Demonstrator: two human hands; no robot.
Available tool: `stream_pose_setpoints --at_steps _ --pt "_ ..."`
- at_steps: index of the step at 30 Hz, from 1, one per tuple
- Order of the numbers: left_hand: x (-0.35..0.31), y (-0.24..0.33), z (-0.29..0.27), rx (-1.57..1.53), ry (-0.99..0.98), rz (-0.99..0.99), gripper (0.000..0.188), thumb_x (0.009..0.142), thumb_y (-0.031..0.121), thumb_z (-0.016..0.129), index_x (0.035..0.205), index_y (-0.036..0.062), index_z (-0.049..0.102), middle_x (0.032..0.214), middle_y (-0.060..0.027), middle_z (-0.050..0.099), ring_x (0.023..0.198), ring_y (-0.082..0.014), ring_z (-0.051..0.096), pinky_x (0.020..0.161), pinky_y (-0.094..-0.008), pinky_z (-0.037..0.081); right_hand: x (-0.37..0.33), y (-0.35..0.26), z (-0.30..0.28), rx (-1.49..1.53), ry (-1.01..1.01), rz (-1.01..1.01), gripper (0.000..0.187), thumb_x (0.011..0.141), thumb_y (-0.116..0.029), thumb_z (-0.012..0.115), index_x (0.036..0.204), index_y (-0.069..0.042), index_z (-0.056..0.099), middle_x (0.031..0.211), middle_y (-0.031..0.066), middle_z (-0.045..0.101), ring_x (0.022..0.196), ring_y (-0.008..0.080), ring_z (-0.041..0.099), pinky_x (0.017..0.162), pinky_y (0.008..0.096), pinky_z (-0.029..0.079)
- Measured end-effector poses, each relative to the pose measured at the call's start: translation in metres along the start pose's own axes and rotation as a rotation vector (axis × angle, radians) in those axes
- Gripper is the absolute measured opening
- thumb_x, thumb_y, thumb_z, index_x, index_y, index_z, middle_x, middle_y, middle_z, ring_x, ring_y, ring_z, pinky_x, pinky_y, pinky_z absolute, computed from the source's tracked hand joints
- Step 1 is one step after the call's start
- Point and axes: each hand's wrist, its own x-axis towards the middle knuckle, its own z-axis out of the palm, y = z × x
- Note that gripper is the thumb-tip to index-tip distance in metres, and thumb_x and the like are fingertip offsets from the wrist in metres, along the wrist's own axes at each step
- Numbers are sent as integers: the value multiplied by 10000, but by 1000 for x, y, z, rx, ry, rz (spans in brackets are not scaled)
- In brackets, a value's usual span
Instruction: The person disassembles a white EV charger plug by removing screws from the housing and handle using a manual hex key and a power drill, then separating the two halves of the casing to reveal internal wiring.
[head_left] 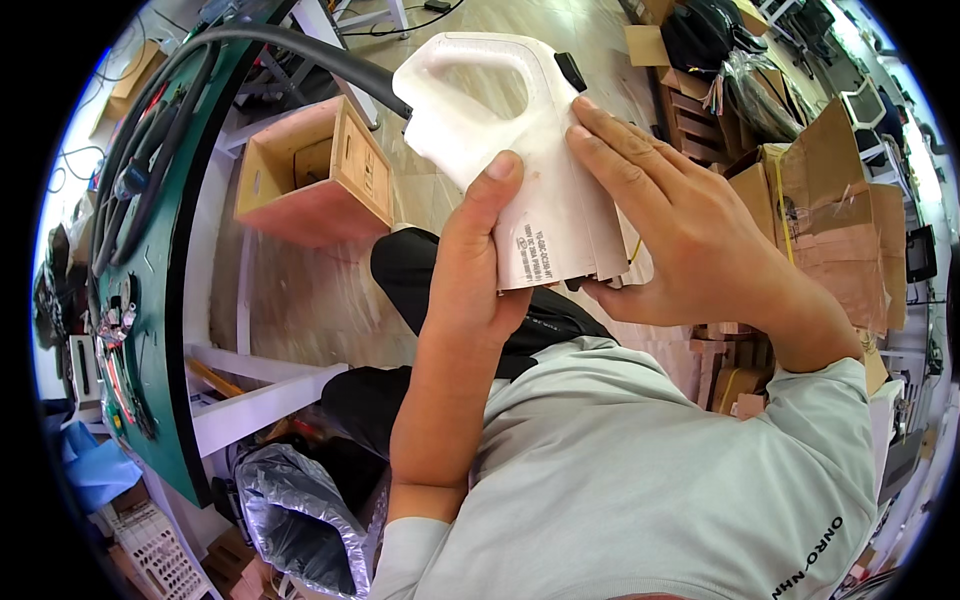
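Observation:
A white electric-vehicle charging gun (560, 215) with a looped handle and a black button is held up in front of my body. A thick black cable (310, 55) leaves its back end toward the upper left. My left hand (480, 230) is closed round the left side of the body, thumb on the upper face, the other fingers hidden beneath. My right hand (680, 215) grips the right side, with its long fingers along the edge below the button and its thumb at the lower end. Dark parts show at that lower end, mostly hidden.
A green-topped workbench (165, 330) on the left carries coiled cable and tools. An open wooden box (315, 215) stands on the floor beside it. Nearby is a lined trash bin (300, 480). Open cardboard boxes (835, 240) fill the right side.

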Motion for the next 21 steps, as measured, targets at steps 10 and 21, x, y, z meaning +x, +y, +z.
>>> stream_pose_setpoints --at_steps 10,21 --pt "-7 -2 -7 60 -47 19 563 950 376 563 1324 -26 439 1048 -139 659 768 -199 697 526 -319 587 -1 5 4 45 10 -62 943 498 -106 767 1373 61 458 1422 266 467 1190 385 584 932 385 526" --pt "-6 -4 -19 68 -109 -3 600 960 335 577 1362 -83 422 1225 -179 608 1067 -238 655 889 -357 560 -1 10 6 66 -3 -47 931 497 -107 757 1360 83 465 1404 286 480 1189 390 588 937 385 520"
